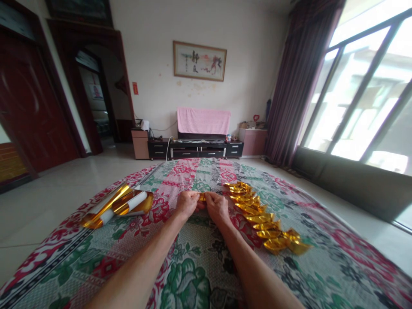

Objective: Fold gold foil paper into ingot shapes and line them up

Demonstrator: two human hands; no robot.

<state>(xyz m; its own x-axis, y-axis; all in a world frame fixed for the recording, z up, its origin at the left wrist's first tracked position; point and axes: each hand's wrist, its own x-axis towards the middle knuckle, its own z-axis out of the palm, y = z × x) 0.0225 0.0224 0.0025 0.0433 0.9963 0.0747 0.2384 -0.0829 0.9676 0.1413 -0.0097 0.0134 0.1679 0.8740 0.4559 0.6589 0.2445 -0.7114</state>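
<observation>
Between my two hands is a small piece of gold foil paper (pixel 202 197), stretched over the middle of the cloth. My left hand (pixel 187 203) pinches its left end, and my right hand (pixel 217 206) pinches its right end. Both hands are closed, and the fingers cover most of the piece. Just right of my right hand, a row of several folded gold foil ingots (pixel 254 209) runs from far to near. Off to the left lie curled sheets of gold foil paper (pixel 117 204), with white undersides showing.
A flowered cloth (pixel 186 279) in red, green and grey covers the broad surface. Beyond it stands a low black TV cabinet (pixel 198 151) with a pink cloth (pixel 204 121) draped over a screen. A window (pixel 360 98) and purple curtain (pixel 299 81) are on the right.
</observation>
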